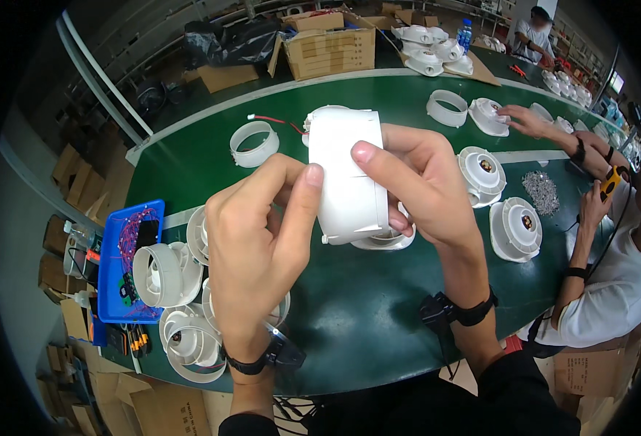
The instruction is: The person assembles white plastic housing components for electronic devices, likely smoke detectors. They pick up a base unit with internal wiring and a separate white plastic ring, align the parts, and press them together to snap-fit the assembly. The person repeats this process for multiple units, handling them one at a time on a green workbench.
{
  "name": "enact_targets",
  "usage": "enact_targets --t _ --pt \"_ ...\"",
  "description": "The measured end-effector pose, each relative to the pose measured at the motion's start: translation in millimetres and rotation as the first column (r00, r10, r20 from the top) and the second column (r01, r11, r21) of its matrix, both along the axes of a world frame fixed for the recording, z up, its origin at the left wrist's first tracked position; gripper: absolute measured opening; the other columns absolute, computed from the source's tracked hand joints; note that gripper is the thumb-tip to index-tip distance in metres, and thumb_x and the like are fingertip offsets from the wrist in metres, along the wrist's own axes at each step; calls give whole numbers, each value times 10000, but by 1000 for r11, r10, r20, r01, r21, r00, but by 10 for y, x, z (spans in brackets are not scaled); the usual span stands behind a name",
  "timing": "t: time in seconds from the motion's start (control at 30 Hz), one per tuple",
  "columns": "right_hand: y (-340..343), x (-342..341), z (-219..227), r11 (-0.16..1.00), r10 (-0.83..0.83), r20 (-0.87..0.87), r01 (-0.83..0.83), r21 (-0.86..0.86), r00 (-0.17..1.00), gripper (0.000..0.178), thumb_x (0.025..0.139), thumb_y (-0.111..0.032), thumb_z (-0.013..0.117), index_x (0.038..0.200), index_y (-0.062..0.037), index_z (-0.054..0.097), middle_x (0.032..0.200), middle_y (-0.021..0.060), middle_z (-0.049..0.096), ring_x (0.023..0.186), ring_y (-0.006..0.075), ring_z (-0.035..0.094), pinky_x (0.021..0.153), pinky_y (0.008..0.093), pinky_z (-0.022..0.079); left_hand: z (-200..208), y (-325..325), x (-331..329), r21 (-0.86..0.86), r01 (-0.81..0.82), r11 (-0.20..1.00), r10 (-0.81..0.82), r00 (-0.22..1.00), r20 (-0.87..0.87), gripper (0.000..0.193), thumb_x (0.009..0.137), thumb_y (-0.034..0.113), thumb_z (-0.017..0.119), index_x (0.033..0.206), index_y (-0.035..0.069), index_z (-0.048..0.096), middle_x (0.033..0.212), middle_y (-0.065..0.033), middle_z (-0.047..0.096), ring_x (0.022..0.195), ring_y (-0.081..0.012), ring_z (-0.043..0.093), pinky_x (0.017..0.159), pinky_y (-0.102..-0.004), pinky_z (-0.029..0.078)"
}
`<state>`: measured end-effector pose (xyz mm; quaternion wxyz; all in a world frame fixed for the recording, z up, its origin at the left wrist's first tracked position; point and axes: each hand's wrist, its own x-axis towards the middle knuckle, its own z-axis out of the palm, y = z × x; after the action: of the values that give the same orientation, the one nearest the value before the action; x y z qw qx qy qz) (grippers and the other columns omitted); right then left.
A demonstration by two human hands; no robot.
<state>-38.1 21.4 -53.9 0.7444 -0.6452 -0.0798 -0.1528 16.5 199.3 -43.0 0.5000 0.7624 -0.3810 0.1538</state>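
Fingers (303, 214), left hand (247, 240) and right hand (434, 190): grasping one white plastic ring (346, 192) from either side, the right thumb pressing on its outer wall. Ring: being held above the green worktop (378, 298), near the view's centre, towards 12 o'clock. Step in hand, as judged: handling or checking the ring. Next move: probably calling for an even, two-handed grip. Around the ring: loose collar (261, 154) lying between 9 and 10 o'clock; blue tray (106, 272), 8 o'clock; two round housings (482, 176), 3 to 4 o'clock.
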Motion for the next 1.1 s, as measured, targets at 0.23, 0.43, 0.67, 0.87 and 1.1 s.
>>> enact_targets --t 0.23,0.43,0.67,0.87,1.1 --pt "11 -16 33 998 -42 21 43 -40 999 325 978 -224 650 1067 87 683 602 -6 591 432 11 466 379 182 323 -19 -2 1 -62 1 998 -6 997 -78 175 937 124 656 831 -15 658 562 -49 550 454 -99 436 441 -288 303" --pt "-12 -22 14 999 22 -18 -23 -43 1000 335 977 -224 656 1091 90 674 653 1 617 489 23 515 423 181 368 -29 29 32 -7 -36 999 36 999 35 154 922 125 668 838 -4 677 577 -40 587 454 -95 448 444 -265 305" --pt "-211 -46 -25 865 61 192 44 -500 980 156 877 -120 749 890 27 699 771 42 624 633 93 507 555 277 393 0 79 103 -224 -85 971 77 996 -45 144 937 106 659 874 -15 706 594 -6 599 512 -36 454 462 -229 303" --pt "-331 -27 -88 781 200 357 72 -621 912 161 816 -79 777 831 48 681 849 80 643 637 168 561 575 296 432 83 164 45 -182 -54 982 47 998 -41 103 868 96 720 894 -4 721 605 15 604 529 -5 449 470 -199 278" --pt "-316 -51 -45 719 259 280 9 -695 924 134 828 -59 755 861 52 689 894 89 658 647 174 624 563 289 479 132 191 -62 -272 95 958 -154 967 -202 105 895 33 658 952 -47 692 660 5 629 558 -43 541 522 -195 396"
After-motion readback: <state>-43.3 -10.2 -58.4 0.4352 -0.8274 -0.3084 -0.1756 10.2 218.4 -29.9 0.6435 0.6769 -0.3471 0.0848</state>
